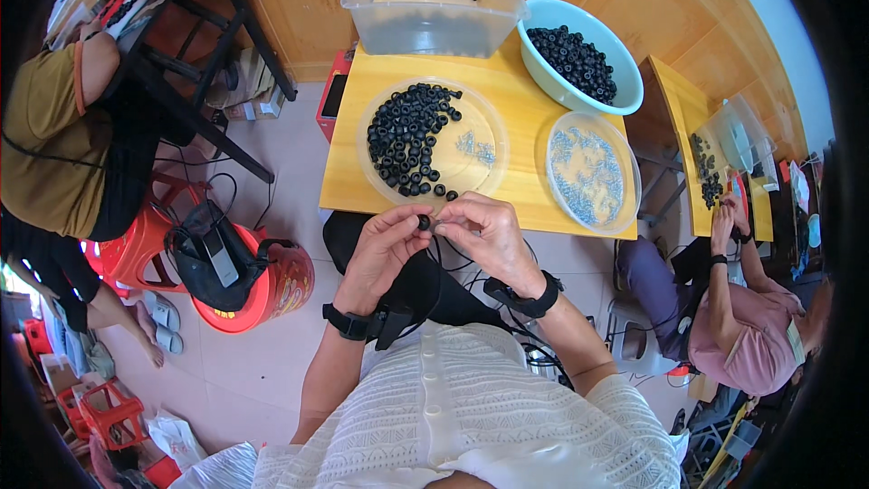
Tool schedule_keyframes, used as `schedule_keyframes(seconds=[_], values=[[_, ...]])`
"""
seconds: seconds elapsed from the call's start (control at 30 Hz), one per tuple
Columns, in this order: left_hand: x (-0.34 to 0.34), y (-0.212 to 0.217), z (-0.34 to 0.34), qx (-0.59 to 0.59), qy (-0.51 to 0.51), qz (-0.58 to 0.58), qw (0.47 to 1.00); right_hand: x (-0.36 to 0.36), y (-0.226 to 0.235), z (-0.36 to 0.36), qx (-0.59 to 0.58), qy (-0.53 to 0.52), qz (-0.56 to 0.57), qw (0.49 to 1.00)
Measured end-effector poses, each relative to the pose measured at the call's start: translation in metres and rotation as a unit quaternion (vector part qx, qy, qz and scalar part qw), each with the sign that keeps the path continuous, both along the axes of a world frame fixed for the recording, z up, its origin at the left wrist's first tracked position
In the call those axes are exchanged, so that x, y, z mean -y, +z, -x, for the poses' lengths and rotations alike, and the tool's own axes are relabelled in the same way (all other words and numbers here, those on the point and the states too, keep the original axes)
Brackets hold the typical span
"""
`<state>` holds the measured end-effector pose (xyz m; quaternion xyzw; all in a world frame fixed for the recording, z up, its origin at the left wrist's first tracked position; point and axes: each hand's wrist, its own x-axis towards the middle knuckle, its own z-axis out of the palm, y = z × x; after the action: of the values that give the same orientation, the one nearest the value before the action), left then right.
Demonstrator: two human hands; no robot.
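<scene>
My left hand (391, 242) pinches a small black round part (424, 222) between thumb and fingertips. Close beside it, the thumb and fingers of my right hand (482, 231) are pressed together; what they hold, if anything, is too small to make out. Both hands are just off the near edge of the yellow table, above my lap. In front of them lies a clear round lid (480, 113) with many black round parts (403, 136) on its left side and a little heap of tiny shiny pieces (474, 148) on its right.
A second clear lid (631, 167) carries many shiny pieces. Behind stand a light blue basin (534, 45) of black parts and a clear plastic bin (434, 23). On the right, a co-worker (742, 326) works at another table; another person (54, 145) sits left, near a red stool (136, 249).
</scene>
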<state>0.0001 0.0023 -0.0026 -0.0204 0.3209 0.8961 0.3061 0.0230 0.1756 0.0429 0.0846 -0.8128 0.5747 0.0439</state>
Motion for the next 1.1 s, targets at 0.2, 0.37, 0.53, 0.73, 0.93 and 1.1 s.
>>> schedule_keyframes(seconds=[0.2,0.37,0.53,0.73,0.93,1.1], values=[[0.001,-0.003,0.0,0.004,0.006,0.003,1.0,0.001,0.001,0.0,-0.043,-0.016,-0.019,0.999],[0.0,-0.003,-0.001,-0.008,0.006,0.003,1.0,-0.001,-0.012,0.0,-0.023,-0.042,0.027,0.999],[-0.003,0.007,-0.004,-0.067,0.024,0.059,0.996,0.002,-0.005,-0.004,0.054,-0.007,0.08,0.995],[-0.004,0.007,-0.004,-0.116,0.03,0.117,0.986,-0.004,-0.006,-0.005,0.127,0.025,0.128,0.983],[-0.002,0.002,-0.003,-0.181,-0.007,0.153,0.971,-0.011,-0.003,-0.002,0.213,0.084,0.191,0.955],[0.001,0.005,-0.003,-0.176,-0.042,0.118,0.976,-0.015,-0.004,0.002,0.239,0.118,0.217,0.939]])
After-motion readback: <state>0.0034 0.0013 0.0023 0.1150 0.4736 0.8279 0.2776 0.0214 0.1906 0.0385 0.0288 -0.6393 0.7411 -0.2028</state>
